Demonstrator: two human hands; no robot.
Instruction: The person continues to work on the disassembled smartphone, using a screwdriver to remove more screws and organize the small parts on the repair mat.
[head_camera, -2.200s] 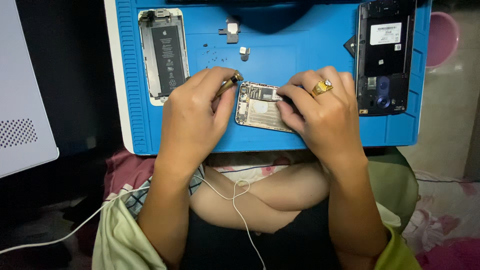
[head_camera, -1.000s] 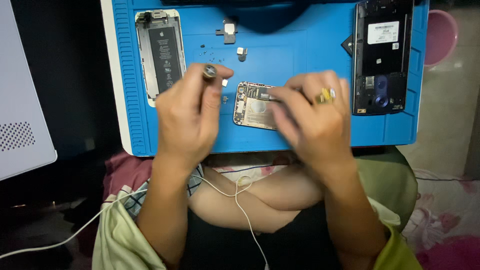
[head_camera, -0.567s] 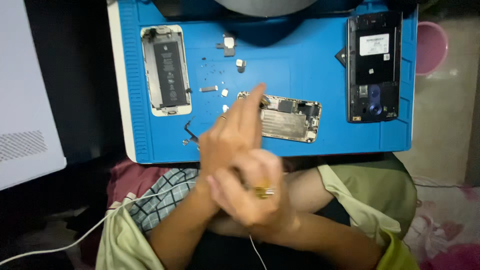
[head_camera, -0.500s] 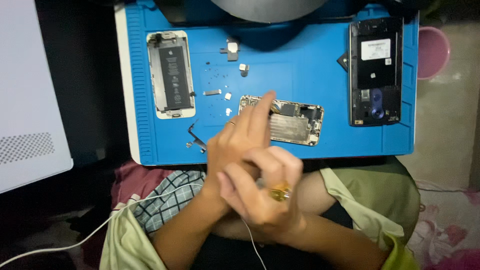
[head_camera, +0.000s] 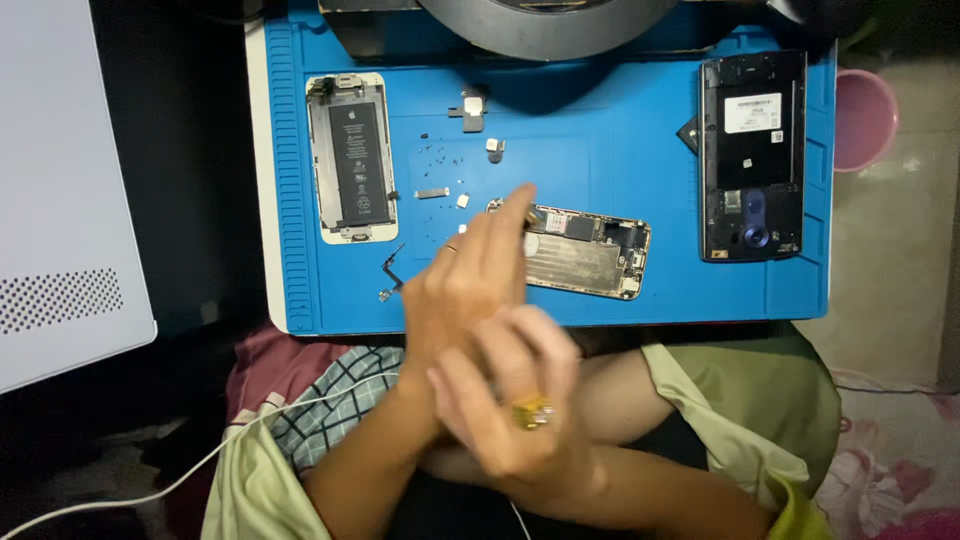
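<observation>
Left hand (head_camera: 465, 290) over gutted phone (head_camera: 585, 253)

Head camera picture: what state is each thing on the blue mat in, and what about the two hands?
White phone with black battery: opened, lying flat.
Gold phone frame: opened, insides showing, left fingertips over its end.
Black phone: back cover off, flat.
Small loose screws: scattered.
Left hand: holds nothing visible.
Right hand: blurred, pressed against left hand.
</observation>
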